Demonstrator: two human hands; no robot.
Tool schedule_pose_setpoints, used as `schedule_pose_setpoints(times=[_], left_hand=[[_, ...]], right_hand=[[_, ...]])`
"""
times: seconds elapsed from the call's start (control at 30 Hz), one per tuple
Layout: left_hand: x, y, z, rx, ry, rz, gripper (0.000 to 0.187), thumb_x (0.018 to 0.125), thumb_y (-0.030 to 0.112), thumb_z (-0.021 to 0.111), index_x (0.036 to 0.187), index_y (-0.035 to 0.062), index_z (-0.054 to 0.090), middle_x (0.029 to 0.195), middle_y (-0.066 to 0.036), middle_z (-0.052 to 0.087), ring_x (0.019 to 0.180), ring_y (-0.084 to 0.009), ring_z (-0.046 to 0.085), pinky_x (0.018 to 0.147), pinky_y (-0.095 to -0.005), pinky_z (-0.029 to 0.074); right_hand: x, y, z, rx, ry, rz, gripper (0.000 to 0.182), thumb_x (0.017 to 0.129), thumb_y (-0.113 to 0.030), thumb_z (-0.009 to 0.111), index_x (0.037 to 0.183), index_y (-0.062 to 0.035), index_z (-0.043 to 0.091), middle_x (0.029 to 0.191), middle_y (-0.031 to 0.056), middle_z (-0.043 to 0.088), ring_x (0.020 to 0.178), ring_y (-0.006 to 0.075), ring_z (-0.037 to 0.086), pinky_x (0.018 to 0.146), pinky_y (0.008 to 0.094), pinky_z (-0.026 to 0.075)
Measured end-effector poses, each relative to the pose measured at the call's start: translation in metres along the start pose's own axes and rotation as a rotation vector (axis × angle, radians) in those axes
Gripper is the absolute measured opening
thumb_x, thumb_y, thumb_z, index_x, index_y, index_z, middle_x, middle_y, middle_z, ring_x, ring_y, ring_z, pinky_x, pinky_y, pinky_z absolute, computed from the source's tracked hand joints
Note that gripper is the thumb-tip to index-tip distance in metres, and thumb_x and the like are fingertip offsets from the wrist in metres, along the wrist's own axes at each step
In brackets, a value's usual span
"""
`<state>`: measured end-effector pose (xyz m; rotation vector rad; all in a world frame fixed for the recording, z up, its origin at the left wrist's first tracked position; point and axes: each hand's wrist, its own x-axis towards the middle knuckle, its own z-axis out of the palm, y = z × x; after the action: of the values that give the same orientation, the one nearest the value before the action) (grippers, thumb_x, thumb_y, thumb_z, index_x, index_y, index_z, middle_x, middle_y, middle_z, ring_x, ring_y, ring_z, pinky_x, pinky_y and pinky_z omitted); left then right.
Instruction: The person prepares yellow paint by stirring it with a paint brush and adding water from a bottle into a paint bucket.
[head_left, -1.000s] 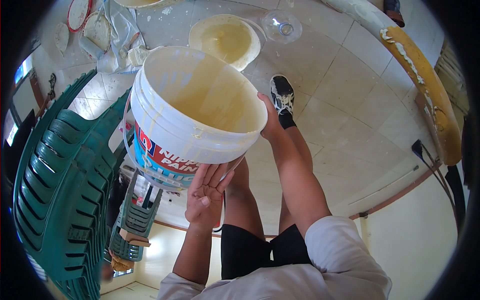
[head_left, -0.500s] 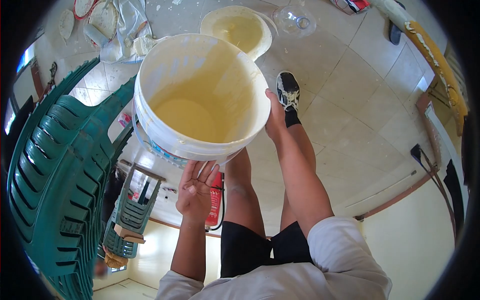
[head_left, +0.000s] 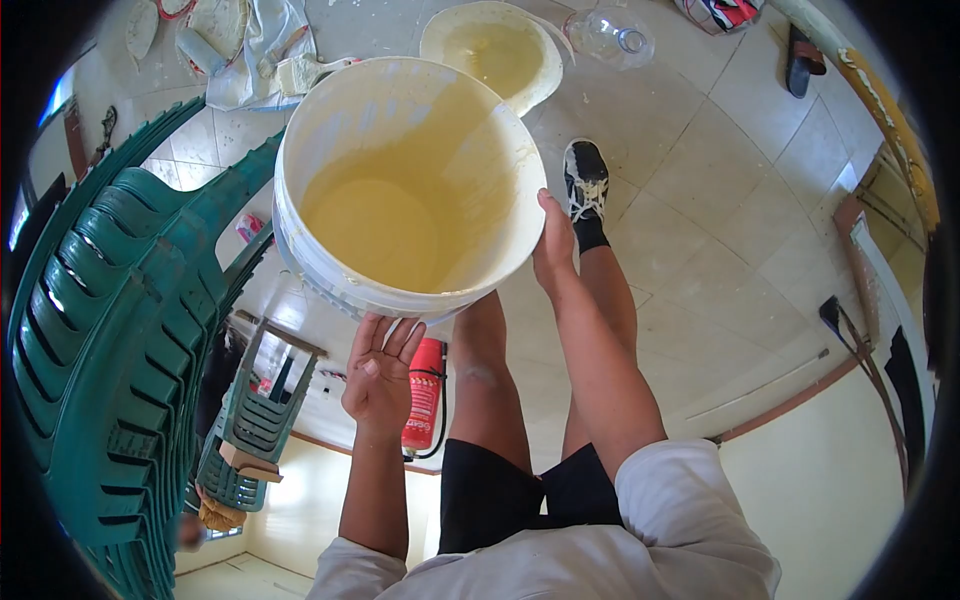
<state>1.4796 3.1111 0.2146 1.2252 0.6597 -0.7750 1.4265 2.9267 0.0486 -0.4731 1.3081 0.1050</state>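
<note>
A large white plastic bucket (head_left: 410, 285) is held up in front of me, tilted so its mouth faces me. Pale yellow paint-like liquid (head_left: 385, 225) covers its bottom, and smears coat the inner wall. My right hand (head_left: 554, 245) grips the bucket's right side just below the rim, its fingertips hidden behind it. My left hand (head_left: 380, 365) is under the near side, palm up, with fingers stretched against the bucket's lower part; their tips are partly hidden. Beyond the bucket, a round, shallow container (head_left: 545, 85) of similar yellow liquid rests on the tiled floor.
Stacked green plastic chairs (head_left: 110, 330) stand close on my left. A red fire extinguisher (head_left: 424, 400) is beside my leg. A clear plastic bottle (head_left: 600, 35), a paint-smeared brush (head_left: 300, 75), a plastic sheet (head_left: 275, 35) and a sandal (head_left: 800, 65) lie on the floor.
The bucket's mouth has tipped slightly more toward me, showing more of the liquid. My left hand has shifted slightly left. The view has moved a little, and both hands stay at the bucket.
</note>
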Motion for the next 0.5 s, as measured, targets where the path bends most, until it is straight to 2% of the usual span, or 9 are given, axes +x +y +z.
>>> schedule_pose_setpoints(times=[0.17,0.27,0.3,0.33,0.37,0.43,0.47,0.5], left_hand=[[0.001,-0.002,-0.009,-0.024,-0.032,0.018,0.063,0.075,0.025,0.044,0.129,-0.0044,0.031,0.128,-0.019,0.041,0.118,-0.0343,0.042,0.103,-0.0458,0.029],[-0.002,0.002,-0.021,-0.025,0.013,0.033,0.062,0.077,0.024,0.046,0.129,-0.0041,0.031,0.127,-0.019,0.043,0.117,-0.0340,0.043,0.102,-0.0456,0.030],[-0.002,0.003,-0.024,-0.035,0.036,0.035,0.061,0.078,0.023,0.048,0.129,-0.0044,0.031,0.125,-0.020,0.044,0.116,-0.0341,0.044,0.102,-0.0454,0.031],[-0.003,0.006,-0.023,0.025,0.085,0.041,0.059,0.080,0.028,0.050,0.127,-0.0038,0.034,0.122,-0.019,0.045,0.114,-0.0321,0.046,0.101,-0.0452,0.033],[-0.001,0.005,-0.026,0.021,0.090,0.049,0.059,0.080,0.028,0.050,0.127,-0.0038,0.034,0.122,-0.019,0.045,0.114,-0.0321,0.046,0.101,-0.0452,0.033],[0.000,0.003,-0.034,0.098,0.212,0.086,0.049,0.083,0.028,0.051,0.120,-0.0018,0.039,0.113,-0.016,0.049,0.108,-0.0266,0.049,0.095,-0.0442,0.039],[0.001,0.003,-0.035,0.091,0.207,0.086,0.049,0.083,0.028,0.051,0.120,-0.0018,0.039,0.113,-0.016,0.049,0.108,-0.0266,0.049,0.095,-0.0442,0.039],[0.004,0.001,-0.035,0.239,0.362,0.055,0.047,0.085,0.033,0.051,0.117,0.0007,0.041,0.113,-0.014,0.049,0.108,-0.0258,0.048,0.093,-0.0458,0.040]], right_hand=[[-0.006,-0.003,0.000,-0.079,0.017,-0.018,0.047,0.085,-0.035,0.046,0.111,0.0041,0.052,0.106,0.0114,0.056,0.097,0.0173,0.052,0.084,0.0269,0.039],[-0.007,0.008,0.000,0.009,-0.028,0.030,0.046,0.085,-0.031,0.047,0.114,0.0044,0.050,0.104,0.0105,0.057,0.097,0.0162,0.054,0.083,0.0274,0.042],[-0.008,0.014,-0.003,-0.031,-0.086,-0.033,0.044,0.085,-0.027,0.047,0.119,0.0022,0.048,0.101,0.0093,0.058,0.085,0.0139,0.057,0.071,0.0253,0.045],[-0.008,0.019,-0.005,-0.070,-0.145,-0.100,0.045,0.085,-0.023,0.047,0.123,0.0000,0.046,0.098,0.0081,0.059,0.074,0.0116,0.059,0.059,0.0233,0.049],[-0.011,0.020,-0.001,-0.074,-0.154,-0.099,0.045,0.085,-0.023,0.047,0.123,0.0000,0.046,0.098,0.0081,0.059,0.074,0.0116,0.059,0.059,0.0233,0.049],[-0.021,0.024,0.005,-0.123,-0.134,-0.117,0.045,0.084,-0.015,0.048,0.126,-0.0010,0.044,0.099,0.0080,0.059,0.072,0.0108,0.060,0.057,0.0227,0.050],[-0.023,0.027,0.004,-0.097,-0.182,-0.087,0.048,0.082,-0.009,0.050,0.128,-0.0009,0.041,0.099,0.0084,0.060,0.077,0.0119,0.061,0.065,0.0232,0.051],[-0.023,0.035,0.004,-0.107,-0.174,-0.101,0.048,0.082,-0.009,0.050,0.128,-0.0009,0.041,0.099,0.0084,0.060,0.077,0.0119,0.061,0.065,0.0232,0.051]])
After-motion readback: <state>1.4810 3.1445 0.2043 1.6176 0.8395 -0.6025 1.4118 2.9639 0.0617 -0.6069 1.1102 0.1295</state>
